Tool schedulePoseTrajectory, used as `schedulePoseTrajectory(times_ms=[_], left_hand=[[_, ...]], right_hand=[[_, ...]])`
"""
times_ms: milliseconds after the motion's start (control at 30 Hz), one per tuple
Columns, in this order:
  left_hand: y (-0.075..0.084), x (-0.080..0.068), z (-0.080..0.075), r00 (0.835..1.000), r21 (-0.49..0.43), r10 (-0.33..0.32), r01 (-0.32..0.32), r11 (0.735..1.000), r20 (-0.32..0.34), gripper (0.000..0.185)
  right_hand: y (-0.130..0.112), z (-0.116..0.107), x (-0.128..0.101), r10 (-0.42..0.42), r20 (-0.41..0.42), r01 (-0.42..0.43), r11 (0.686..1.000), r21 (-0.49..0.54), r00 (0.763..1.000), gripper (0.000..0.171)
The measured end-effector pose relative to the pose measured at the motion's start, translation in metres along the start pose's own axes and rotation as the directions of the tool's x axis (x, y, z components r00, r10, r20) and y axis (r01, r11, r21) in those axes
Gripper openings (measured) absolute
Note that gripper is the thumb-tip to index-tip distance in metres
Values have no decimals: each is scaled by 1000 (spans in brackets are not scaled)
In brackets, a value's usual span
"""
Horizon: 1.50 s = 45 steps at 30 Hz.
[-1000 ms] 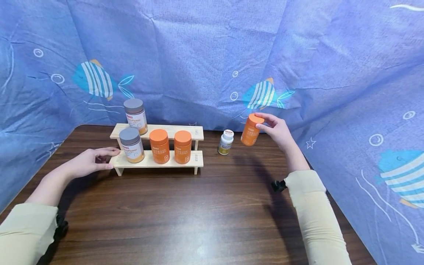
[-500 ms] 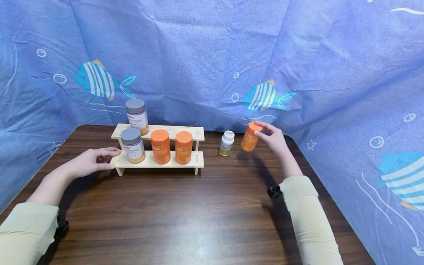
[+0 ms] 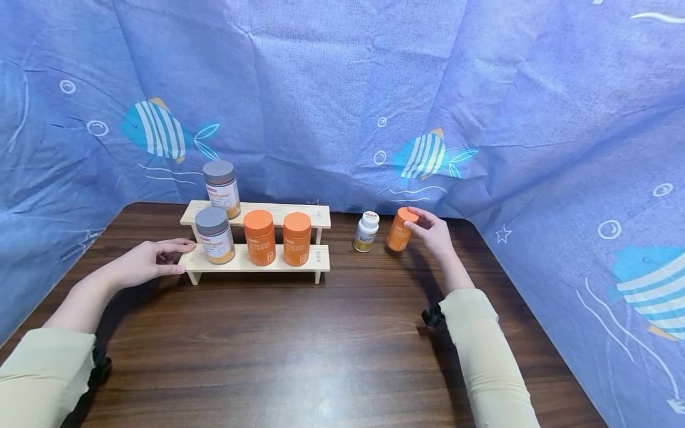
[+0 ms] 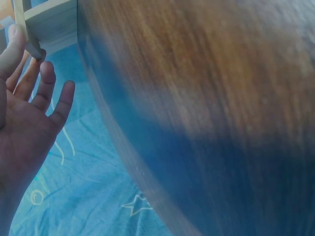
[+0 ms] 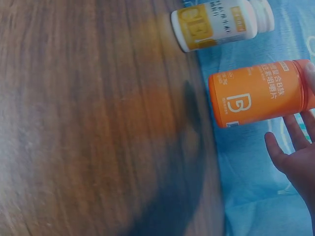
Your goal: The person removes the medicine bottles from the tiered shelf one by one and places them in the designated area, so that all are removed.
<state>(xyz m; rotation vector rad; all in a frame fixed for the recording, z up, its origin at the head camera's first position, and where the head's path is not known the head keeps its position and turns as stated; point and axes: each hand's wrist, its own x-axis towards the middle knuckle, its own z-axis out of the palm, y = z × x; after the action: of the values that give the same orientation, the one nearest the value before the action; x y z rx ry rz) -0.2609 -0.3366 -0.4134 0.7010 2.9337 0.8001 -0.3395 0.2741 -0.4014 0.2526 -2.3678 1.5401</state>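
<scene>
An orange bottle with an orange lid stands at the back of the dark wooden table, just right of a small white bottle. My right hand holds the orange bottle by its lid; in the right wrist view the orange bottle lies beside the white bottle, with my right hand at the lid end. My left hand rests with straight fingers against the left end of a two-step wooden shelf. The left wrist view shows my left hand touching the shelf's leg.
On the shelf's lower step stand a grey-lidded bottle and two orange bottles. Another grey-lidded bottle is on the upper step. Blue fish-print cloth hangs behind and to both sides of the table.
My right hand has brought the orange bottle down and slightly left, from the air to the table beside the white bottle. The left hand has stayed at the shelf.
</scene>
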Motion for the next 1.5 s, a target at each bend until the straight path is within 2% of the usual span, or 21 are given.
schedulePoseTrajectory(times_ms=[167,367,500,833,1000,1100,1267,1500], left_hand=[[0,0,0,1000,-6,8,-8,1000,-6,54],[-2,0,1,1000,-4,22,-22,1000,-13,53],[-2,0,2,999,-7,27,-28,1000,-19,53],[-2,-1,2,999,-3,40,-40,999,-27,52],[-3,-1,2,999,-2,30,-30,1000,-23,53],[-3,-1,2,1000,-11,17,-17,1000,-15,54],[-2,0,2,1000,-28,4,-4,1000,-7,54],[-1,-1,1,1000,-19,7,-7,1000,-11,54]], right_hand=[[8,3,-1,37,-13,-37,999,-20,999,50],[16,5,-2,59,3,-59,996,63,998,51],[17,6,-5,75,6,-76,995,72,997,52],[16,9,-8,66,-3,-65,994,86,998,49],[5,6,-11,23,43,-28,991,127,999,49],[-8,3,-16,-3,75,-5,995,102,997,50],[-29,-4,-20,-10,111,11,1000,-4,994,51],[-45,-10,-20,47,146,-37,997,-75,988,55]])
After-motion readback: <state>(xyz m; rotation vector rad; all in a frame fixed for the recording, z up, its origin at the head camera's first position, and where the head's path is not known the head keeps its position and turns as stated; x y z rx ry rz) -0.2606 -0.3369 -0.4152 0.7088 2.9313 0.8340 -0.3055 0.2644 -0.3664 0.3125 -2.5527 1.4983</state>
